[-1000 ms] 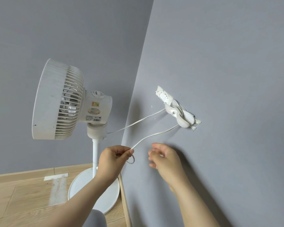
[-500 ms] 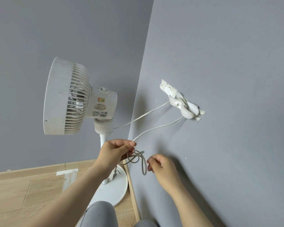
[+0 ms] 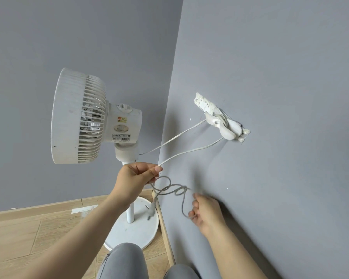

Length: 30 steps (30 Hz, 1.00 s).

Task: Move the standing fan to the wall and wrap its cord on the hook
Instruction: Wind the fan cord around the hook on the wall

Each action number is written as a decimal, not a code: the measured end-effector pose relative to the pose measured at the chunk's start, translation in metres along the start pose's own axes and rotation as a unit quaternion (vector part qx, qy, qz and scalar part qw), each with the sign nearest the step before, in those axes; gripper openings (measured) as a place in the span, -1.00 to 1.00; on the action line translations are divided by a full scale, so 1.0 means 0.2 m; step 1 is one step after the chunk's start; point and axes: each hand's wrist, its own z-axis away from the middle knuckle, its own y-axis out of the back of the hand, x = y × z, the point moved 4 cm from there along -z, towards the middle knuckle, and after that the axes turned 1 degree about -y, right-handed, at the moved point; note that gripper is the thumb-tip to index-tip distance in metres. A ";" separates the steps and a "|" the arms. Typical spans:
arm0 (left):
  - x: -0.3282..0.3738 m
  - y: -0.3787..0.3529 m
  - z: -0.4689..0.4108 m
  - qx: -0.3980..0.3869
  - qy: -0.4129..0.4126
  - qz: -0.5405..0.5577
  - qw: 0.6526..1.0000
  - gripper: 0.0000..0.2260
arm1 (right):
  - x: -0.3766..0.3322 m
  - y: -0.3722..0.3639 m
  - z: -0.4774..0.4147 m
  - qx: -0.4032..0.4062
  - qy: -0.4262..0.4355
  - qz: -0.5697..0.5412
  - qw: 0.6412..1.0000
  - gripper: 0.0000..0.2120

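the thin white cord (image 3: 189,151) is pinched by the left hand (image 3: 137,178) and its slack loop by the right hand (image 3: 206,212), its taut run stretched toward the white plastic hook (image 3: 222,126) at two o'clock, nearer the left.

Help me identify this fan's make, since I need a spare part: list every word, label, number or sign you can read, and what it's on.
No text here can be read.
Red-and-yellow sticker on the motor housing of the fan: print too small.
Oval sticker below it: blurred.
White label under that: small print, unreadable.
Hook, cord and wall: no writing seen.
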 end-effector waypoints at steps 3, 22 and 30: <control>0.03 0.03 0.00 0.003 -0.022 -0.042 0.999 -0.92 | 0.09 0.02 -0.03 0.038 -0.018 0.064 0.997 -0.78; 0.11 0.07 0.00 -0.042 -0.097 -0.151 0.983 -0.94 | 0.02 -0.15 0.03 -0.057 0.119 0.163 0.978 -0.60; 0.16 0.10 -0.02 -0.052 -0.105 -0.160 0.980 -0.92 | 0.02 -0.39 0.11 -0.220 0.207 0.330 0.894 -0.65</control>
